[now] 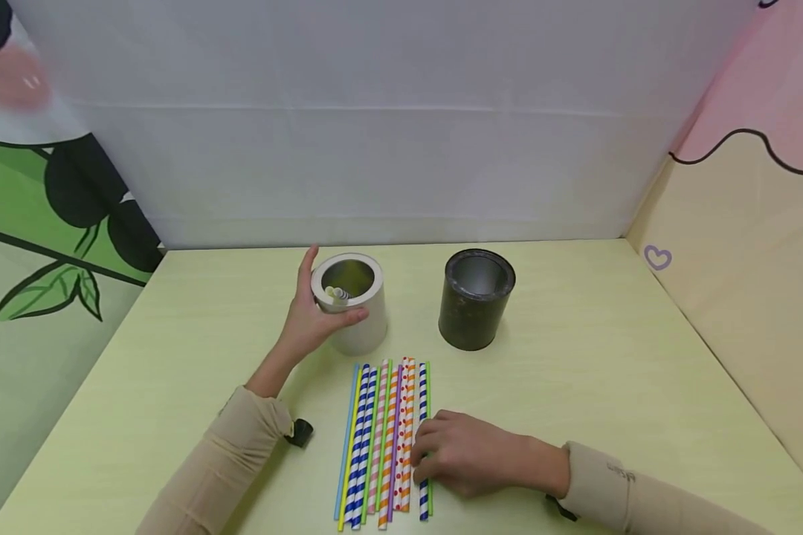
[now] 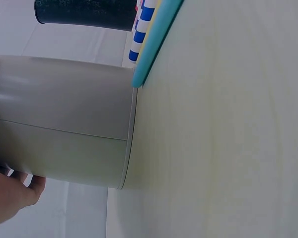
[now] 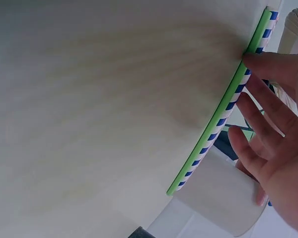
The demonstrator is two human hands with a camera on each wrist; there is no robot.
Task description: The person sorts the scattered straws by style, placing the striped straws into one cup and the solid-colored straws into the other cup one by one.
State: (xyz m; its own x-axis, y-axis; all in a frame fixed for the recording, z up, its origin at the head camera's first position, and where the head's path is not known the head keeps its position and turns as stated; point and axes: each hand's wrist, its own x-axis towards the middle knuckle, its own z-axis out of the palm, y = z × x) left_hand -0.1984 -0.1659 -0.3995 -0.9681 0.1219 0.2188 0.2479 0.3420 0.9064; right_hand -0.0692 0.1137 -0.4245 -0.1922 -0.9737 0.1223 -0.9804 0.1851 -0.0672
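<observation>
My left hand (image 1: 310,325) grips a white can (image 1: 364,327) by its upper part, thumb across the front near the rim and fingers round the left side. The can stands upright, with several straw ends (image 1: 337,293) showing inside it. Below it on the table lies a row of paper straws (image 1: 375,438), striped, dotted and plain. At the row's right edge, my right hand (image 1: 468,455) pinches a green straw (image 3: 207,130) and a blue-and-white striped straw (image 3: 221,122), thumb on the green one and fingertips on the striped side. Both straws lie side by side.
A black can (image 1: 471,319) stands upright with its mouth up, right of the white one. Behind the table rises a pale cloth wall (image 1: 401,171). Printed panels border the left and right sides of the table (image 1: 575,357).
</observation>
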